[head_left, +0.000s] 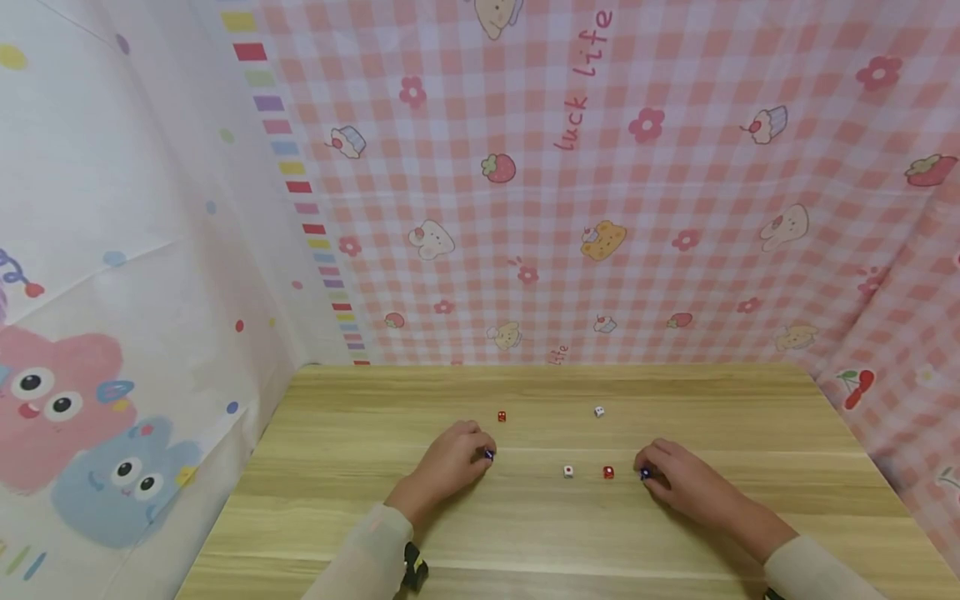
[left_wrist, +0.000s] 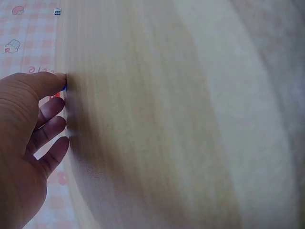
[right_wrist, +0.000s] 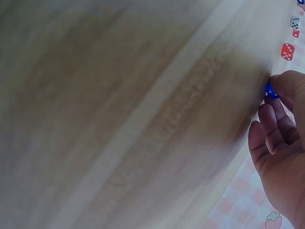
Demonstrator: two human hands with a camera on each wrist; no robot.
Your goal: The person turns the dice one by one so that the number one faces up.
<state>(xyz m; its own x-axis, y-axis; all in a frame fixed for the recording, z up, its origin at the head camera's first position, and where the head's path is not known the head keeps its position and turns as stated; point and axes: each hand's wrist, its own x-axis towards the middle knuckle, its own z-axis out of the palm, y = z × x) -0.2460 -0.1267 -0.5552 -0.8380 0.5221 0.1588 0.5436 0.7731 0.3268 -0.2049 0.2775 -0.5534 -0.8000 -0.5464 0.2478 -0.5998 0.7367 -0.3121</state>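
Observation:
My left hand [head_left: 450, 460] pinches a dark blue die [head_left: 489, 455] between thumb and fingertips, low over the left part of the table. In the left wrist view only a sliver of that die shows beneath the thumb. On the right, my right hand [head_left: 684, 482] grips another blue die [right_wrist: 272, 91] by thumb and finger, close to the wood. Just left of that hand lie a red die [head_left: 608, 472] and a white die [head_left: 567, 472], side by side. Farther back are a second red die [head_left: 502, 416], beyond the left hand, and a second white die [head_left: 599, 412].
The dice are on a light wooden table [head_left: 525, 533]. Behind it hangs a pink checked cloth [head_left: 525, 208], which also covers the right side. A white cloth with cartoon figures [head_left: 172, 317] hangs along the left. A black bow-like thing [head_left: 415, 568] shows by the left sleeve.

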